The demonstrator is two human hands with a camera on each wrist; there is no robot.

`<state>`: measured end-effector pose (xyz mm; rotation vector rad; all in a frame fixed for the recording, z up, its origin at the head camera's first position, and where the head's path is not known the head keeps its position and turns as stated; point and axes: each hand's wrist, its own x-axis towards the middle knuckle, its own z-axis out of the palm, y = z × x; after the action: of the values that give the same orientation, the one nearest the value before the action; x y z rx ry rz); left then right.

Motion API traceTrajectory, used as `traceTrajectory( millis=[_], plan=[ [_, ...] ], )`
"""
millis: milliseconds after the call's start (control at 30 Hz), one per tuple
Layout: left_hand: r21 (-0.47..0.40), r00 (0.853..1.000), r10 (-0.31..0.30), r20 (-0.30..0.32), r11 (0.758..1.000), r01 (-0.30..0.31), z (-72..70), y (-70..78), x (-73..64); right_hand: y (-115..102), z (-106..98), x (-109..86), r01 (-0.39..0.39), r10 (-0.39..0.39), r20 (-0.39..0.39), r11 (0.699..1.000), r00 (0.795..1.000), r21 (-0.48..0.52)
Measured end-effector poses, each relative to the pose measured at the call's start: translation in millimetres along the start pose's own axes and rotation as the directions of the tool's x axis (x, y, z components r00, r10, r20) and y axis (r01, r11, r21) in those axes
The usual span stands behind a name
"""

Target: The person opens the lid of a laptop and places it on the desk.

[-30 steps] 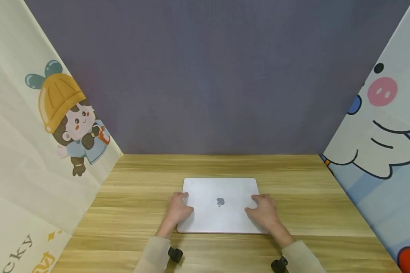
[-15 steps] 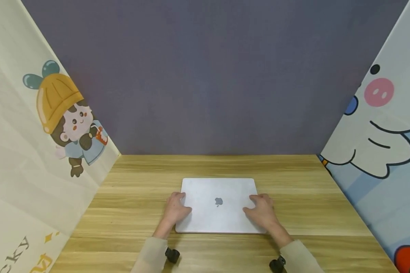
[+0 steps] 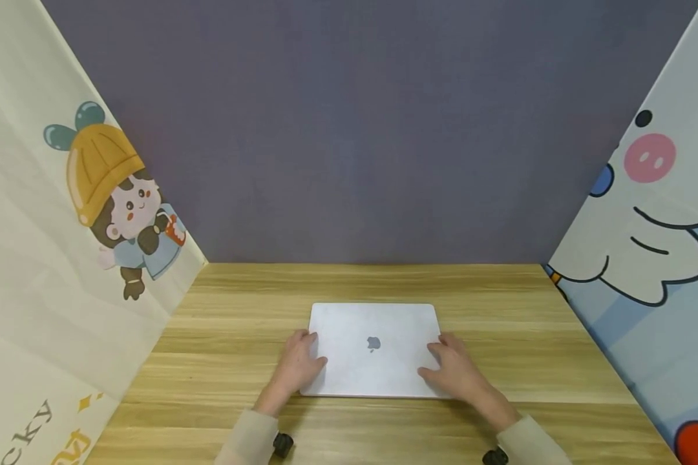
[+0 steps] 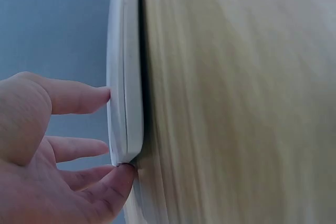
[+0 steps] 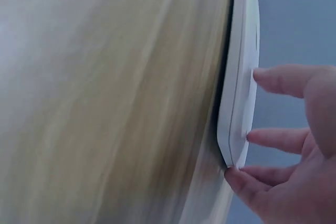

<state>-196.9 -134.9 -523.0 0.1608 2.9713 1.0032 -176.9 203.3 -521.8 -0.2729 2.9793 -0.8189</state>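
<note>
A closed silver laptop (image 3: 373,323) with a dark apple logo lies flat on the wooden table, between both hands. At its left side is my left hand (image 3: 295,367), the thumb on the lid. The left wrist view shows one finger against the lid and a fingertip (image 4: 124,177) curled at the laptop's edge. My right hand (image 3: 456,373) grips the opposite side in a similar way. Its thumb (image 5: 278,80) touches the lid, while a lower fingertip (image 5: 237,178) meets the edge by the corner.
The wooden table (image 3: 256,290) runs back to a dark grey wall panel (image 3: 372,142). Printed cartoon sheets rise on the left (image 3: 29,258) and on the right (image 3: 686,194). Black wrist cameras hang by both sleeves.
Both forearms have swung outward and the wrists stand farther apart. The right hand has slid slightly toward the front, its fingers spread a little differently. The laptop has stayed in place.
</note>
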Motion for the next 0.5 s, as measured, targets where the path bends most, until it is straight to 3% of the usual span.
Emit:
traceTrajectory(
  millis=[267, 500],
  plan=[
    [0.098, 0.994, 0.099, 0.053, 0.990, -0.104, -2.0, -0.7, -7.2, -0.2, -2.6, -11.6, 0.120, -0.114, 0.074, 0.990, 0.991, -0.078],
    [0.235, 0.975, 0.160, 0.157, 0.952, -0.194, -3.6, -5.2, -13.3, 2.7, -1.4, -18.0, 0.181, -0.167, 0.111, 0.975, 0.980, -0.126]
  ],
)
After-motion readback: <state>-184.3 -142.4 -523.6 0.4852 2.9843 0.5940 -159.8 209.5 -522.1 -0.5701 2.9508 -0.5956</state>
